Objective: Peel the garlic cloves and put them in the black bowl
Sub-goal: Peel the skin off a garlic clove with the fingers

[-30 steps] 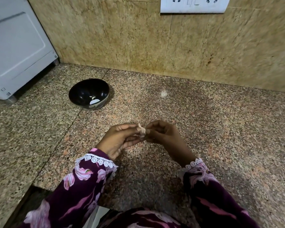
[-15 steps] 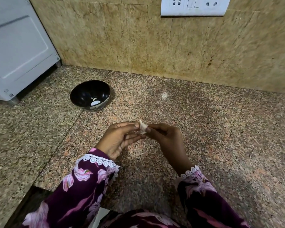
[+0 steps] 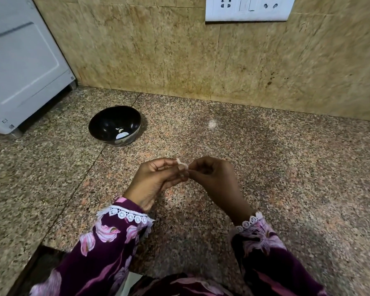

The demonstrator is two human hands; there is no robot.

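Since the earlier frames the hands have shifted little: both still meet over the counter, the clove still pinched between them, and the right hand's knuckles have turned a bit further up. Bowl and its contents unchanged.

Clove (image 3: 181, 166): small, pale, with a bit of papery skin sticking up at its top. Held above the counter, not touching it, at the meeting point of both hands' fingertips.

Left hand (image 3: 153, 182): fingers curled, thumb and forefinger pinching the clove from the left side. Palm faces right and slightly up.

Right hand (image 3: 214, 176): fingers curled inward, fingertips pinching at the clove's right edge. Whether it grips skin or flesh cannot be told at this size.

Bowl (image 3: 107, 116): black, glossy, upright on the counter, well apart from the hands, up and to the left. A few pale pieces lie at its bottom.

Counter (image 3: 286, 171): speckled granite, with a seam running diagonally past the bowl. One faint pale spot (image 3: 212, 124) lies to the right of the bowl.

Sleeves (image 3: 107, 248): dark purple, pink floral print, white lace cuffs.

Behind: tan tiled wall (image 3: 158, 50), white socket plate (image 3: 249, 8) at top, white appliance (image 3: 19, 67) at far left.
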